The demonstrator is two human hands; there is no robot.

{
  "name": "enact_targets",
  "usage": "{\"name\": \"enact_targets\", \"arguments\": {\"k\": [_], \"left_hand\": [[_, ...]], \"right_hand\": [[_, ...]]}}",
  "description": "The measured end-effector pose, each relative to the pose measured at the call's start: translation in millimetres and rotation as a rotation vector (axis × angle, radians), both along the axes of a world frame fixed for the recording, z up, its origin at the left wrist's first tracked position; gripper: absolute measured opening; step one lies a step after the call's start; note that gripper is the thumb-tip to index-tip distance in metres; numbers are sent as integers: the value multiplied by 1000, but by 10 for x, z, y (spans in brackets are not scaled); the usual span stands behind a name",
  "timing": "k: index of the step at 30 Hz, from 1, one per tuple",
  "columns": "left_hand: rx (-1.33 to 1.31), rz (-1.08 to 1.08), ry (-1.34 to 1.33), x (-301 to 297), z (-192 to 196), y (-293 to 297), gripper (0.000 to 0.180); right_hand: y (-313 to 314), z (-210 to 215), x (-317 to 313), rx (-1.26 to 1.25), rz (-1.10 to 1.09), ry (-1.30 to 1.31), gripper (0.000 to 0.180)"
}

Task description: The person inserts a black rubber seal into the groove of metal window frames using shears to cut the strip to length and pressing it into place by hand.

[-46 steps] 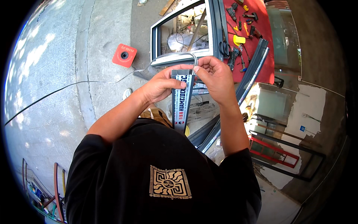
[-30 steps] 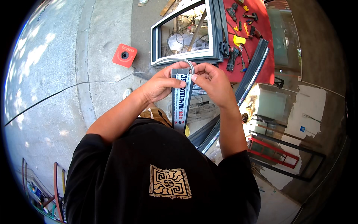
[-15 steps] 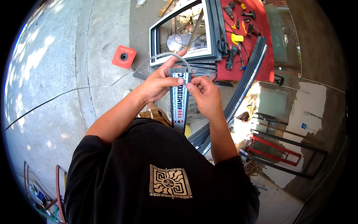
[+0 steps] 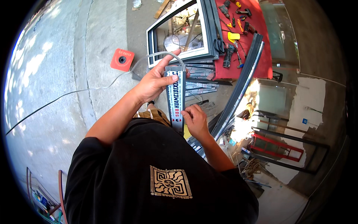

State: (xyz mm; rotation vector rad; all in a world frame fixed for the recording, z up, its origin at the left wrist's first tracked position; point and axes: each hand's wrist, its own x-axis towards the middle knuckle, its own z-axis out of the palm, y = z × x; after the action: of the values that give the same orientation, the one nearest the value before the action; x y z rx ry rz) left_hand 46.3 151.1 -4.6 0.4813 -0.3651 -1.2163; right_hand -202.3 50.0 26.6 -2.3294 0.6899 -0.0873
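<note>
My left hand [image 4: 154, 84] grips a dark grey window frame profile [image 4: 175, 95] covered with printed protective film, near its far end. The thumb lies across the film, and the index finger reaches forward under a looped strip. This thin grey sealing strip [image 4: 144, 58] arches from the profile's right side at the far end, then runs left. Lower down, my right hand [image 4: 196, 121] is closed at the profile's right edge, thumb against it and fingers curled. Whether the strip passes beneath that thumb cannot be made out.
An orange-red square box [image 4: 122, 59] with a round dark centre sits on the concrete. Ahead lies a framed window panel [image 4: 179, 56], beside a red cloth [image 4: 257, 71] holding drills and hand tools. Long dark profiles [image 4: 242, 87] stretch along my right; a red frame [image 4: 278, 147] lies farther right.
My right hand has moved from the profile's far end down its right edge toward my body. My left hand keeps its hold, and the strip still loops over it.
</note>
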Motion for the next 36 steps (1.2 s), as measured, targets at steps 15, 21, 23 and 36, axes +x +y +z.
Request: {"name": "enact_targets", "arguments": {"k": [15, 21, 23, 36], "left_hand": [[-21, -13, 37, 3, -20, 113, 92], [-54, -56, 57, -5, 1, 175, 92], [-58, -61, 72, 1, 22, 203, 93], [-282, 9, 152, -92, -196, 78, 95]], "right_hand": [[332, -248, -599, -18, -23, 106, 21], [500, 212, 274, 69, -277, -120, 15], [557, 215, 274, 23, -289, -126, 14], [1206, -745, -1375, -325, -223, 31, 20]]}}
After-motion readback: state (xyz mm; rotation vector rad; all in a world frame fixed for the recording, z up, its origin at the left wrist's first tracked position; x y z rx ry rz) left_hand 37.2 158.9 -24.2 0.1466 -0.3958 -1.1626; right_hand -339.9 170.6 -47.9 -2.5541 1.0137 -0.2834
